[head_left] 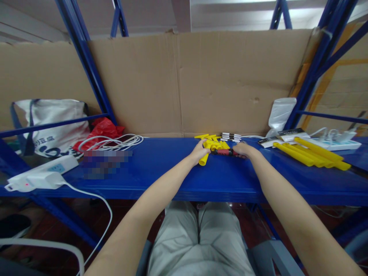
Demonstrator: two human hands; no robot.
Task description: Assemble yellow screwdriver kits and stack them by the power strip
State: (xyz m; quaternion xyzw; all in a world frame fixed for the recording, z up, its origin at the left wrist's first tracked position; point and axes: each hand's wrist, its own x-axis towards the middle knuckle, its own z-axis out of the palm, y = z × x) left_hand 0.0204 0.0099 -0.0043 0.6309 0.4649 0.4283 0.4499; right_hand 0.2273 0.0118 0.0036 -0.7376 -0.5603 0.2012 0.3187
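My left hand is at the middle of the blue table with its fingers closed around a short yellow tube. The tube's round end points toward me. My right hand is closed on the right end of a red and black cylinder, which lies level. The cylinder's black left tip comes close to my left thumb; whether they touch I cannot tell. Just behind both hands is a loose pile of short yellow tubes. Several small white and black sticks are stacked behind the pile.
Long yellow tubes lie at the right, beside a white power strip and a clear plastic bag. To the left are coiled white cable, a red bag, a cloth bag and another power strip. Cardboard stands behind.
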